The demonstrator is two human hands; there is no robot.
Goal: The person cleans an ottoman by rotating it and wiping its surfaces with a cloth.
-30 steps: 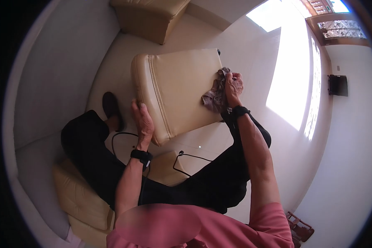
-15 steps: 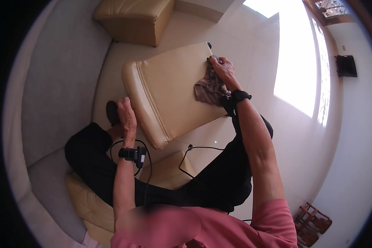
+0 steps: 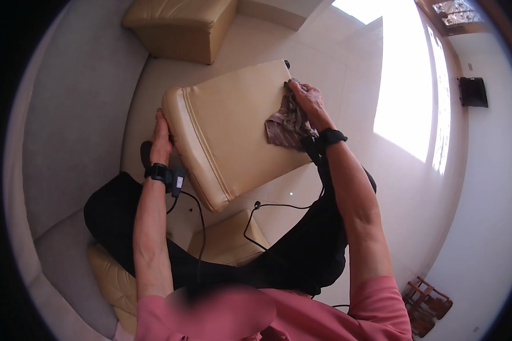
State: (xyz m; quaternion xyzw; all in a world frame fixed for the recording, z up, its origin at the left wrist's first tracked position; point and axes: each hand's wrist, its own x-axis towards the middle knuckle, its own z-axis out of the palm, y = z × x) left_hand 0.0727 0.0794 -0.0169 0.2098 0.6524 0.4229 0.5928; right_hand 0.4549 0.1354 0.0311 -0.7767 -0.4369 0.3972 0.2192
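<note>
A beige leather-covered stool lies tipped on its side before me, its padded end facing left. My left hand rests along that padded end with its fingers stretched out. At the far right edge of the stool, my right hand grips a brown striped cloth, which hangs loosely down over the stool's side. Close to those fingers, a small black caster shows at the stool's corner. The undersides of the stool and the fingertips of my right hand are partly hidden.
Another beige stool stands at the back left beside a grey sofa. A black cable runs between my black-trousered legs. Beneath me is a beige seat. Small wooden furniture stands at the lower right.
My left hand has moved up and left along the padded end and now lies flatter against it. The stool has shifted slightly left. My right hand stays on the cloth at the edge.
</note>
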